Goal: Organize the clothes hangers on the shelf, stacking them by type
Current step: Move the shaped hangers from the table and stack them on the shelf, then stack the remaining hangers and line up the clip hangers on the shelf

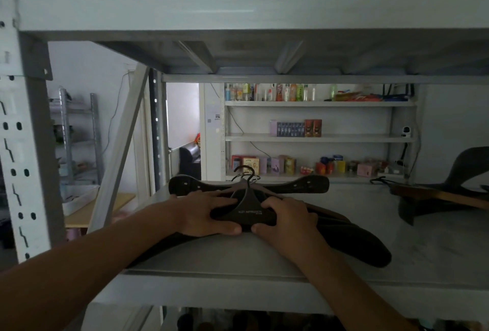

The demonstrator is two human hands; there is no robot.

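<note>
While both hands — left, right — clasp it, the hanger stack lies between them.

Stack of dark wide-shouldered hangers lying flat on grey shelf, hooks pointing away

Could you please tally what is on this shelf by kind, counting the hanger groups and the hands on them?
Stacks of black hangers held in the middle: 1
Black hangers lying behind that stack: 1
Groups of loose hangers at the right: 1
Hands on the stack, left hand and right hand: 2
Total: 5
</note>
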